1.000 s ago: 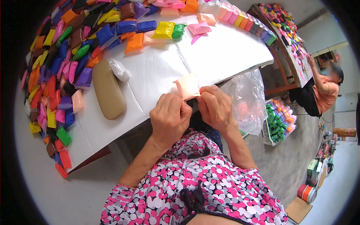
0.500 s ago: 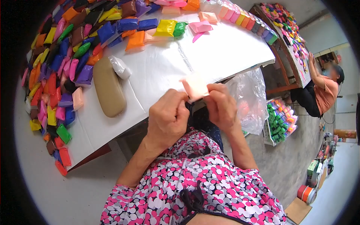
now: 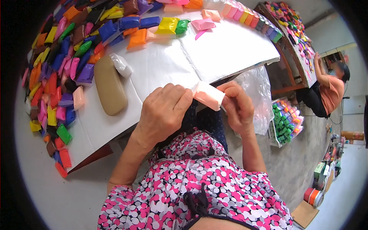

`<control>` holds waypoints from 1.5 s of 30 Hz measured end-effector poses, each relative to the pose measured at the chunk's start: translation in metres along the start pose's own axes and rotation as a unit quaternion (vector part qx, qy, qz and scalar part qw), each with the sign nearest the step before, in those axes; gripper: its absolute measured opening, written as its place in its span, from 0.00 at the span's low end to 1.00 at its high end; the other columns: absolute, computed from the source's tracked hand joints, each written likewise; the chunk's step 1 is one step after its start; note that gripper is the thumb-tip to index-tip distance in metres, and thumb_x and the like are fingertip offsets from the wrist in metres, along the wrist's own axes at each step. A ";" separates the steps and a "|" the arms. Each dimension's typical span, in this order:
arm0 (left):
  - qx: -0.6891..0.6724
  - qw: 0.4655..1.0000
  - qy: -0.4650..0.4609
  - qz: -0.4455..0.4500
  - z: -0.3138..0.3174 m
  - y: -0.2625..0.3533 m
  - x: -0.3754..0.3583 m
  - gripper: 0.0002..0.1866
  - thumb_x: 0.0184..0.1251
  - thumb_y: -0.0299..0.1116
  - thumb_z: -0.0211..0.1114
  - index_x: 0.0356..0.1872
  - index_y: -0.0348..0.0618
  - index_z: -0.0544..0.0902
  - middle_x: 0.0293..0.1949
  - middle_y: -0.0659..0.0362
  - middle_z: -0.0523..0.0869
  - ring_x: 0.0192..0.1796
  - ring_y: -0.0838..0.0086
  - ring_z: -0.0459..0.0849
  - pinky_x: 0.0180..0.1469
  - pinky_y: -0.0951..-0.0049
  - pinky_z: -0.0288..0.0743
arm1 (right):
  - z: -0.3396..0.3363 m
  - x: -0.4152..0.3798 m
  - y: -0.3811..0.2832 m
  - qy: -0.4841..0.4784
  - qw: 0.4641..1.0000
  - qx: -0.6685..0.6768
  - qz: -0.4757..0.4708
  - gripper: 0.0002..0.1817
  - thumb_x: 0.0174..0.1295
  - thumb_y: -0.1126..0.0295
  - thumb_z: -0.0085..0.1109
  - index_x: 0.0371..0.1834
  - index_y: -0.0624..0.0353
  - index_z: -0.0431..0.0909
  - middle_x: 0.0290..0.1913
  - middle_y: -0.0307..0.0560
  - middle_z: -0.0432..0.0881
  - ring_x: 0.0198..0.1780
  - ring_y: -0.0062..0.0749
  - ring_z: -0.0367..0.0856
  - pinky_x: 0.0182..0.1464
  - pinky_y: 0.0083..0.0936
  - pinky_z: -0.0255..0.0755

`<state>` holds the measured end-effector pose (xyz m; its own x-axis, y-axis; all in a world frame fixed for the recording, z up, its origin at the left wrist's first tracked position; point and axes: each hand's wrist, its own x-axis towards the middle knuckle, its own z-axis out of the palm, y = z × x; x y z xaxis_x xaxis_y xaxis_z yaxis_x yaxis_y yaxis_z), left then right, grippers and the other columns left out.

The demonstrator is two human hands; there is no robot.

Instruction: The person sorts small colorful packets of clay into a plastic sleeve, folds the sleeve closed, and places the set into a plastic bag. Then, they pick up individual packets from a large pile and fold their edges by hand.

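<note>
A peach packet (image 3: 209, 96) is held up between both hands, just off the near edge of the table (image 3: 165, 57). Its left end is gripped by the bent fingers of the left hand (image 3: 163, 111); its right end is pinched between thumb and forefinger of the right hand (image 3: 239, 105). The packet is judged light and soft, with a slick film wrap; slipping is thought likelier than breakage, though the film could be torn or the filling squeezed out of shape by hard pressure. Hold is best taken at the two ends, with a light pinch.

On the table, a tan case (image 3: 111, 86) is noted, shut, with a white packet (image 3: 120, 65) against its side. Beyond, coloured packets (image 3: 84, 48) are heaped in many colours. Beside the table, a plastic bag (image 3: 255, 84) is seen; its contents cannot be made out. A white basket (image 3: 272, 134) is filled above its rim with green, orange and pink packets. At the far edge, blocks (image 3: 249, 20) are lined up by colour under film. Farther off, a second table (image 3: 303, 63) is covered with packets, and a co-worker (image 3: 331, 90) is seated at it.
</note>
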<state>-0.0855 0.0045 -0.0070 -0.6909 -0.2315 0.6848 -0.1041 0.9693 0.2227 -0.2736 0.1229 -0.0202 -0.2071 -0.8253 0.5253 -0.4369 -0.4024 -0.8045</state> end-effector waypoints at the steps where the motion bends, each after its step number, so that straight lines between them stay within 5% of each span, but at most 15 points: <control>1: -0.010 1.000 -0.011 0.013 -0.003 -0.001 0.001 0.13 0.49 0.21 0.67 0.38 0.36 0.79 0.33 0.54 0.79 0.31 0.60 0.78 0.31 0.65 0.73 | -0.004 -0.001 0.000 -0.007 0.999 0.030 0.026 0.02 0.67 0.81 0.53 0.35 0.67 0.72 0.37 0.48 0.79 0.31 0.25 0.78 0.33 0.19 0.72; 9: -0.091 0.995 -0.018 0.045 -0.011 -0.001 -0.004 0.08 0.47 0.21 0.65 0.30 0.38 0.76 0.25 0.57 0.73 0.28 0.65 0.75 0.29 0.66 0.68 | -0.014 -0.007 0.000 -0.044 0.967 0.220 0.119 0.07 0.71 0.75 0.52 0.33 0.65 0.71 0.35 0.46 0.77 0.25 0.18 0.72 0.27 0.15 0.65; 15: -0.223 0.973 0.056 -0.038 0.007 -0.006 0.003 0.05 0.57 0.19 0.61 0.35 0.35 0.77 0.30 0.53 0.77 0.30 0.62 0.76 0.30 0.67 0.70 | -0.010 -0.003 0.002 0.002 0.914 0.351 0.202 0.09 0.70 0.70 0.54 0.33 0.62 0.70 0.31 0.45 0.77 0.23 0.17 0.72 0.23 0.15 0.65; 18: -0.295 0.938 0.024 -0.182 0.003 0.010 0.008 0.05 0.61 0.21 0.61 0.38 0.35 0.77 0.33 0.52 0.79 0.31 0.63 0.78 0.33 0.68 0.71 | -0.007 -0.004 0.001 0.020 0.899 0.361 0.249 0.09 0.70 0.68 0.55 0.33 0.61 0.71 0.27 0.42 0.76 0.22 0.17 0.72 0.22 0.15 0.66; 21: -0.297 0.930 -0.004 -0.217 0.011 0.006 0.002 0.07 0.61 0.22 0.62 0.40 0.36 0.78 0.34 0.53 0.80 0.32 0.66 0.78 0.33 0.68 0.71 | 0.000 -0.002 -0.008 0.043 0.922 0.289 0.255 0.09 0.70 0.69 0.55 0.34 0.62 0.72 0.25 0.38 0.76 0.22 0.17 0.72 0.22 0.14 0.66; 24: -0.271 0.932 0.073 -0.231 0.007 0.008 0.005 0.07 0.60 0.25 0.65 0.38 0.37 0.78 0.33 0.53 0.79 0.32 0.63 0.78 0.34 0.65 0.71 | 0.001 -0.002 -0.014 0.035 0.975 0.128 0.176 0.08 0.69 0.71 0.56 0.34 0.64 0.73 0.25 0.40 0.77 0.23 0.18 0.75 0.22 0.17 0.65; 27: -0.174 0.973 0.040 -0.143 -0.004 0.011 0.011 0.08 0.59 0.27 0.66 0.37 0.38 0.76 0.31 0.56 0.77 0.30 0.68 0.74 0.34 0.70 0.69 | -0.002 0.000 -0.017 0.003 0.995 -0.094 0.032 0.06 0.65 0.76 0.60 0.34 0.65 0.72 0.25 0.45 0.76 0.23 0.27 0.77 0.23 0.24 0.67; 30: -0.135 0.981 0.039 -0.131 0.003 0.018 0.013 0.11 0.56 0.30 0.69 0.33 0.38 0.74 0.27 0.55 0.74 0.29 0.63 0.73 0.32 0.67 0.66 | 0.006 0.004 -0.019 0.018 0.977 -0.198 -0.082 0.07 0.59 0.79 0.62 0.35 0.65 0.72 0.27 0.51 0.76 0.24 0.38 0.78 0.25 0.30 0.69; 31: -0.114 0.984 0.031 -0.134 0.001 0.021 0.016 0.09 0.56 0.29 0.68 0.31 0.39 0.76 0.27 0.56 0.76 0.31 0.59 0.76 0.36 0.61 0.68 | 0.008 0.005 -0.021 0.013 0.975 -0.206 -0.084 0.09 0.57 0.81 0.63 0.34 0.64 0.71 0.29 0.52 0.76 0.25 0.43 0.77 0.27 0.32 0.71; 45: -0.110 0.991 0.052 -0.047 0.020 0.011 0.004 0.06 0.59 0.23 0.62 0.35 0.37 0.74 0.30 0.51 0.73 0.33 0.56 0.74 0.36 0.60 0.68 | 0.007 0.004 -0.011 0.036 0.931 -0.316 -0.178 0.11 0.53 0.80 0.65 0.32 0.62 0.70 0.30 0.47 0.78 0.27 0.40 0.79 0.27 0.31 0.73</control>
<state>-0.1038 0.0155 -0.0153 -0.6071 -0.3385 0.7189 0.0012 0.9044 0.4268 -0.2639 0.1212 -0.0109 0.0014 -0.6469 0.7626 -0.9120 -0.3137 -0.2645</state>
